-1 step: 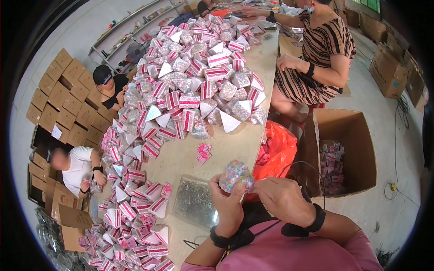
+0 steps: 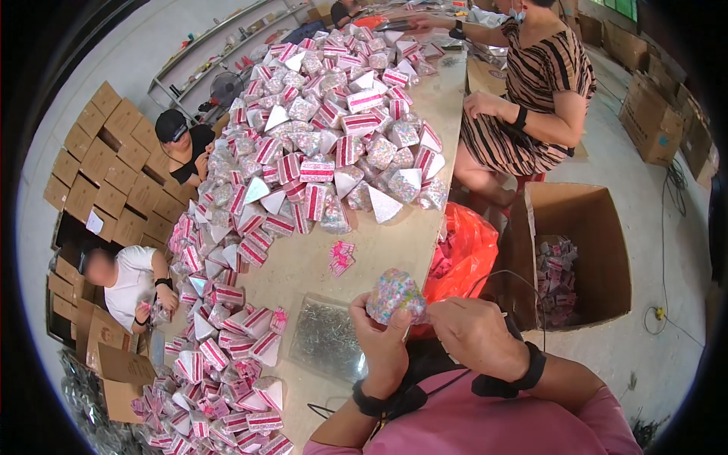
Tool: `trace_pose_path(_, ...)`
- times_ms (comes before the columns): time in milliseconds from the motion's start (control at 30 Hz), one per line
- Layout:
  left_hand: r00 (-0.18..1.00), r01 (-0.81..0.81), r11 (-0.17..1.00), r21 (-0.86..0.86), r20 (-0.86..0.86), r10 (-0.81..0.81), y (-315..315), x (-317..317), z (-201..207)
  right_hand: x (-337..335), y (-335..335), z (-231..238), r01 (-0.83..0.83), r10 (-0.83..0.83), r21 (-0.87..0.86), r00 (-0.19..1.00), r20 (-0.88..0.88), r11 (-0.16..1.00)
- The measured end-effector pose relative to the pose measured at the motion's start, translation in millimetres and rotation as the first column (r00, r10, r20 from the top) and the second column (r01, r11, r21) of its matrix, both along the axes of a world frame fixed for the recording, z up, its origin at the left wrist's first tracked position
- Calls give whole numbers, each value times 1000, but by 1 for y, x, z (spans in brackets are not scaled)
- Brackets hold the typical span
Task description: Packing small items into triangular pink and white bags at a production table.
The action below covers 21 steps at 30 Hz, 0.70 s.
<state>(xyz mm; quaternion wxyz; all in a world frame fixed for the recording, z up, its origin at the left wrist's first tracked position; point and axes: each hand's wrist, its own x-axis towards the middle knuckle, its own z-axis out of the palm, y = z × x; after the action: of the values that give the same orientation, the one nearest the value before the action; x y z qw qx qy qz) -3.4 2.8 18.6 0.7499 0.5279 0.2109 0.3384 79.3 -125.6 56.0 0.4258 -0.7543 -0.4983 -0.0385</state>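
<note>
My left hand (image 2: pixel 377 341) is wrapped round a glittery multicoloured piece (image 2: pixel 396 294) with a rounded, angular shape, held above the table's near edge. At that piece's right side, the fingers of my right hand (image 2: pixel 474 334) are pinched together. Whatever is between those fingertips is hidden or too small to make out. Just left of my hands lies a shallow clear tray (image 2: pixel 322 341) with many thin silvery bits in it. Beyond the tray, a small pile of pink crown-shaped pieces (image 2: pixel 342 258) rests on the table.
A big heap of glittery wedges with pink stripes (image 2: pixel 326 129) covers the table's far and left parts. Right of the table stand a red plastic bag (image 2: pixel 474 250) and an open carton (image 2: pixel 622 258) holding pink pieces. Other people sit around the table; brown boxes (image 2: pixel 98 163) stack at left.
</note>
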Motion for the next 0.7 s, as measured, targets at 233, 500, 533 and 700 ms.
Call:
trace_pose_path(233, 996, -63, 996, 64, -64, 67, -3, 1, 0, 0, 1, -6, 11, -9, -22, 996, 89, 1000)
trace_pose_path(500, 997, 76, 996, -56, -3, -76, -3, 2, -5, 4, 1, -13, 11, -10, -16, 998, 56, 1000)
trace_pose_path(533, 996, 94, 994, -52, -1, -94, -4, 2, -4, 5, 2, -13, 11, -11, 1, 999, 38, 1000)
trace_pose_path(700, 991, 135, 985, -107, 19, -134, -5, 2, -7, 7, 2, -12, 36, -36, 28, 999, -3, 999)
